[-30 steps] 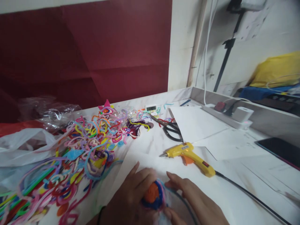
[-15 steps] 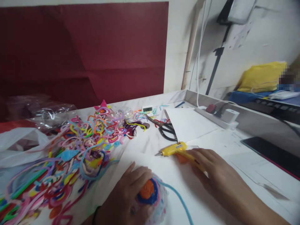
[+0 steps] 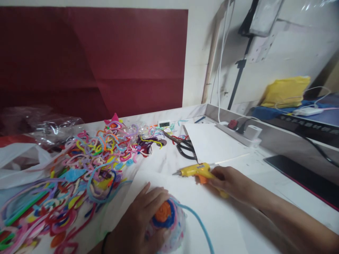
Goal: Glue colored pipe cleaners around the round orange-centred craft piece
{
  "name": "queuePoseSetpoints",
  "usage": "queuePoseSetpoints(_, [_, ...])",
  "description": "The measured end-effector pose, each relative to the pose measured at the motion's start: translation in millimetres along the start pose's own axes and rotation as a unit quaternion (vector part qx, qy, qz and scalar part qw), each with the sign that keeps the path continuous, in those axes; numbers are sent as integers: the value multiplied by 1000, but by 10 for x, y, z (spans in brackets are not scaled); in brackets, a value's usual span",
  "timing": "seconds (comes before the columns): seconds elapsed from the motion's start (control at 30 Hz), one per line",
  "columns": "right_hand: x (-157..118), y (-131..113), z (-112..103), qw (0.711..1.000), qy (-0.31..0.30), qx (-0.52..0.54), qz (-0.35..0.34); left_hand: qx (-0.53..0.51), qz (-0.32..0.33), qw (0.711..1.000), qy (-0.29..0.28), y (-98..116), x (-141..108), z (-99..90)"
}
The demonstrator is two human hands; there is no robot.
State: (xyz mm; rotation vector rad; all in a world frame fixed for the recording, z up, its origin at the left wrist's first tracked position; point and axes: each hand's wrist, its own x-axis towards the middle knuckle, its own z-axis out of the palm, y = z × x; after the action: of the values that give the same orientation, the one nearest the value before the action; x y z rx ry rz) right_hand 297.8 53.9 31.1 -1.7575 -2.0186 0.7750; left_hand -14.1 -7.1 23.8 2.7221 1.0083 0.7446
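My left hand (image 3: 141,215) is closed around the side of a rounded, whitish, pink-and-blue speckled craft piece (image 3: 178,231). Its top carries an orange disc (image 3: 162,211) ringed in dark blue and pink. From that ring a light-blue pipe cleaner (image 3: 200,221) curves toward the lower right. My right hand (image 3: 225,180) grips the upper handle of a yellow hot glue gun (image 3: 192,170) with an orange trigger. The nozzle points left, over white paper (image 3: 148,179). Part of the handle shows below my fingers, and a clear glue stick (image 3: 230,158) appears to extend behind the gun.
Tangled, coloured pipe cleaners (image 3: 76,173) heap on the left beside a white plastic bag (image 3: 23,158). Black-handled scissors (image 3: 185,150) and a small digital display (image 3: 164,124) lie behind the gun. At right are a power strip (image 3: 238,135) and a dark phone (image 3: 302,176).
My right hand has shifted slightly at the glue gun and now closes on its handle. The left hand stays on the craft piece. The whole view has swung a little to the right.
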Motion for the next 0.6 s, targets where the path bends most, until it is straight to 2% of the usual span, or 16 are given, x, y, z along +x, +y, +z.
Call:
queuePoseSetpoints(0.2, [-325,-35,-137,991,6,131,-11,-11,-9,1000,-11,19,14,-5])
queuePoseSetpoints(0.33, [-554,-57,-169,954,12,297,-35,-15,-16,999,-28,18,11,12])
queuePoseSetpoints(0.4, [-640,-97,-154,943,14,332,-36,-18,-20,999,-33,23,12,13])
queuePoseSetpoints(0.5, [-756,-212,-115,943,-9,333,17,-22,-22,999,-37,36,24,1])
queuePoseSetpoints(0.6, [-870,-336,-50,940,30,332,73,-27,-25,998,-52,31,35,-4])
